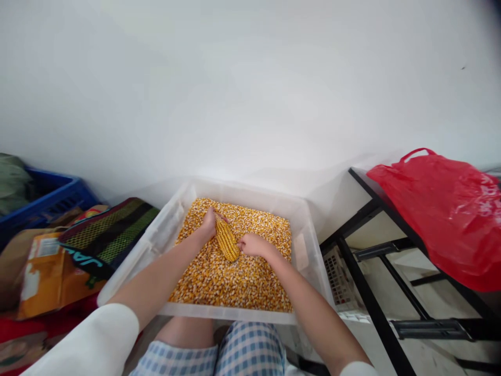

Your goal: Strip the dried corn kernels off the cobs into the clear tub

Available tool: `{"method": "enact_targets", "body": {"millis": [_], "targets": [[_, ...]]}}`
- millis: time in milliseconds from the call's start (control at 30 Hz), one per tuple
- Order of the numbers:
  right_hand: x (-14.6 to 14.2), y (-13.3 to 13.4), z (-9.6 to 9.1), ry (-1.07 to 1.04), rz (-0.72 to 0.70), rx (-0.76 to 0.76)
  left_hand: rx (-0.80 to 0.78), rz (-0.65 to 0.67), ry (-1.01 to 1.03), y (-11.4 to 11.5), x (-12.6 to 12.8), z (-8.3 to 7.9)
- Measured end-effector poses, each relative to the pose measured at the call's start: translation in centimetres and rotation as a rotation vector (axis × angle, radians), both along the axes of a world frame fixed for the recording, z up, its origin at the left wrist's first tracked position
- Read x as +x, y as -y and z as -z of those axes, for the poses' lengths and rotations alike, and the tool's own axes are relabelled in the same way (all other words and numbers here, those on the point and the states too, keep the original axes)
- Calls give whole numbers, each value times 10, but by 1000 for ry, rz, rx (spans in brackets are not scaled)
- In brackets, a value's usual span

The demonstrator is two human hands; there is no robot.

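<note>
A yellow corn cob (227,241), still covered in rows of kernels, is held tilted above a bed of loose corn kernels (250,284). My left hand (210,223) is closed around its upper end. At the cob's lower right side, my right hand (250,244) touches it with curled fingers; whether a kernel is between them is too small to make out. The kernels lie in a translucent plastic bin (225,312), which stands in front of my knees.
On the right, a red plastic bag (446,209) lies on a black-framed stand (364,292). A mesh pouch (113,235), an orange package (43,271) and a blue crate (74,196) are at the left. A white wall (250,94) rises behind the bin.
</note>
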State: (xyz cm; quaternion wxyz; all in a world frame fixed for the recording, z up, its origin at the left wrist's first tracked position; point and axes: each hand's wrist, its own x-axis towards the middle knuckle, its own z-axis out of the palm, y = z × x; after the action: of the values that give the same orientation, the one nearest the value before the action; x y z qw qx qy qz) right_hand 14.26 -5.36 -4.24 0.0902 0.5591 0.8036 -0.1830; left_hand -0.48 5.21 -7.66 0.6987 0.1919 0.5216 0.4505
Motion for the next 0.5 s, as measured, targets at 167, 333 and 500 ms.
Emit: {"method": "enact_targets", "body": {"millis": [167, 333, 500], "targets": [[0, 1, -1, 21, 7, 14, 8, 7, -2, -1, 0, 2], [1, 1, -1, 32, -5, 27, 13, 21, -3, -2, 0, 2], [1, 2, -2, 41, -29, 57, 34, 28, -8, 0, 2, 0]]}}
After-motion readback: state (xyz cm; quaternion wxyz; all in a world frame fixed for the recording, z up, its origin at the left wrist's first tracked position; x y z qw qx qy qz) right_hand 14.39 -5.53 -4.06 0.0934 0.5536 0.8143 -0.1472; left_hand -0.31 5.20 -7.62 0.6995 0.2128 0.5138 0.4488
